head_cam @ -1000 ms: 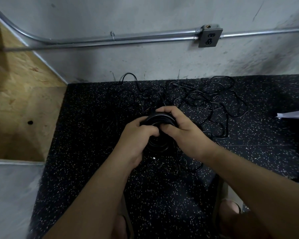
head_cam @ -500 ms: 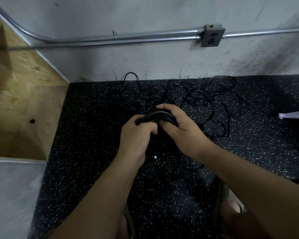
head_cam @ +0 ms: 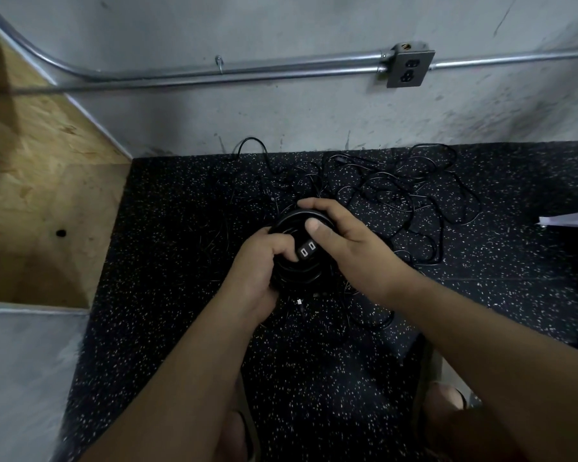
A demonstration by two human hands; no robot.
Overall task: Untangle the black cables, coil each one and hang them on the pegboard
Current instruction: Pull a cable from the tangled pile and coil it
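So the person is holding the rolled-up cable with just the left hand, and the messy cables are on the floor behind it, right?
Not quite: both hands hold it. The left hand grips the rolled-up cable, and the right hand grips it too, with the thumb on top. The messy cables do lie on the floor behind it. The head view shows this.

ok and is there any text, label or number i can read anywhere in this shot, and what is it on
No readable text anywhere in this view.
On the wall outlet: plain grey face, no legible marking.
On the connector block of the coiled cable, gripped by the left hand and the right hand: two pale rectangles, no letters.
On the white sheet at the right edge: no print shows.
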